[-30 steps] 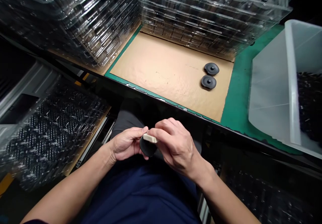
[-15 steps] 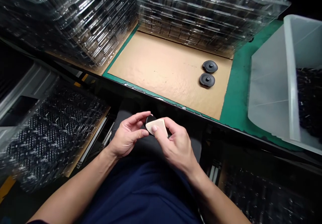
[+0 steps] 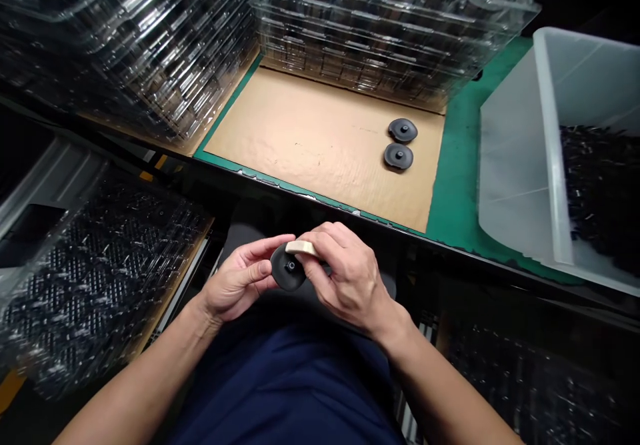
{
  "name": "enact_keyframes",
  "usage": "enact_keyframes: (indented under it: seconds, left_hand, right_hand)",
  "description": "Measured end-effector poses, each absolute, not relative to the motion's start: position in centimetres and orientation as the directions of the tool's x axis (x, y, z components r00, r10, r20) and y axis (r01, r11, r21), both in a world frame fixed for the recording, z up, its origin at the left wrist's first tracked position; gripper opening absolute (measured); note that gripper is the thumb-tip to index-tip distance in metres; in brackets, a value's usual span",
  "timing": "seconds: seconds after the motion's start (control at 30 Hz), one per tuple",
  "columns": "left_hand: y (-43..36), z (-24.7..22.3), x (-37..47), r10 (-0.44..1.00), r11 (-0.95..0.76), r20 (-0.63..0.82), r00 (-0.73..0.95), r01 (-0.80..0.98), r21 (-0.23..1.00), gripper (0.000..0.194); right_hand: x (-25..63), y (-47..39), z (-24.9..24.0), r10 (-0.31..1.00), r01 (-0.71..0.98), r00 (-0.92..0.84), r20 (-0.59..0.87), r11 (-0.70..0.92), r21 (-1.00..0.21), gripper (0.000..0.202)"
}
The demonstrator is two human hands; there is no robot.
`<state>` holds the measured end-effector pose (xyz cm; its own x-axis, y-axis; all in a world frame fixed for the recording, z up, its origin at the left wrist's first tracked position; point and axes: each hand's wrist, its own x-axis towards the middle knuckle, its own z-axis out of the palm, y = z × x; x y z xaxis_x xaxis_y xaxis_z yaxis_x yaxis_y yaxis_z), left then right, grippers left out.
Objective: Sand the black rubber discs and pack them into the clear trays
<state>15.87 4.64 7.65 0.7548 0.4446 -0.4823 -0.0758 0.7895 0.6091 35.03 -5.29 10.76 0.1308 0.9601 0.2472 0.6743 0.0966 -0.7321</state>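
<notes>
A round black part (image 3: 286,273) with a small central stud is pinched at its left edge by my left hand (image 3: 239,280), its inner face turned up. Closed round a cream-coloured pad (image 3: 302,248), my right hand (image 3: 345,275) holds it against the upper right rim of that part. Both hands are over my lap, in front of the table edge. Two similar black parts, an upper one (image 3: 403,130) and a lower one (image 3: 399,156), lie on the cardboard sheet (image 3: 300,138).
Stacks of clear plastic trays stand at the back left (image 3: 150,52) and back centre (image 3: 350,38). A translucent bin (image 3: 520,165) holding many small black pieces is on the right. More trays (image 3: 100,265) lie lower left, beside the table.
The black part has been turned so its face with the stud shows. The pad has tilted from flat to edge-on at its rim. The view has shifted slightly to the right.
</notes>
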Motion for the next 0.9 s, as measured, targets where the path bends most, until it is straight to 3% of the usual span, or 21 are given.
enact_keyframes:
  seconds: [0.1, 0.17, 0.23, 0.3, 0.37, 0.5, 0.6, 0.7, 0.8, 0.9]
  left_hand:
    - [4.3, 7.8, 16.3, 0.482, 0.785, -0.454, 0.749, -0.14, 0.603, 0.049]
    - [4.1, 8.2, 16.8, 0.518, 0.77, -0.424, 0.743, -0.19, 0.609, 0.052]
    - [4.0, 8.7, 17.1, 0.537, 0.754, -0.4, 0.742, -0.21, 0.623, 0.052]
    - [4.0, 8.9, 17.4, 0.535, 0.738, -0.403, 0.743, -0.177, 0.652, 0.05]
    - [4.0, 9.0, 17.9, 0.553, 0.68, -0.424, 0.717, -0.095, 0.727, 0.045]
    - [4.0, 8.7, 19.3, 0.683, 0.446, -0.42, 0.598, 0.114, 0.888, 0.025]
    - [3.6, 8.6, 20.6, 0.668, 0.523, -0.47, 0.577, 0.087, 0.848, 0.029]
    - [2.8, 8.8, 21.7, 0.619, 0.583, -0.47, 0.629, 0.033, 0.812, 0.052]
    - [2.4, 8.9, 22.6, 0.669, 0.45, -0.418, 0.615, 0.114, 0.886, 0.062]
    - [3.1, 9.2, 23.8, 0.782, 0.228, -0.341, 0.521, 0.27, 0.935, 0.039]
  right_hand:
    - [35.4, -5.7, 10.0, 0.914, 0.442, 0.343, 0.215, 0.045, -0.896, 0.024]
    - [35.6, -6.3, 9.1, 0.868, 0.186, 0.495, 0.052, -0.048, -0.981, 0.027]
    - [35.4, -6.9, 8.3, 0.871, -0.07, 0.462, -0.167, -0.152, -0.986, 0.027]
    - [34.8, -7.5, 7.8, 0.901, -0.187, 0.322, -0.291, -0.241, -0.952, 0.036]
    - [34.0, -7.8, 7.8, 0.914, -0.145, 0.264, -0.308, -0.278, -0.95, 0.038]
    - [32.8, -7.8, 8.2, 0.928, 0.077, 0.344, -0.144, -0.181, -0.98, 0.04]
    - [32.9, -7.8, 8.1, 0.878, 0.009, 0.451, -0.158, -0.181, -0.983, 0.04]
    - [33.2, -7.6, 7.6, 0.803, -0.12, 0.549, -0.234, -0.201, -0.972, 0.043]
    - [33.6, -7.5, 7.3, 0.805, -0.117, 0.56, -0.196, -0.158, -0.981, 0.046]
    - [34.0, -7.4, 7.2, 0.861, -0.041, 0.499, -0.096, -0.088, -0.995, 0.051]
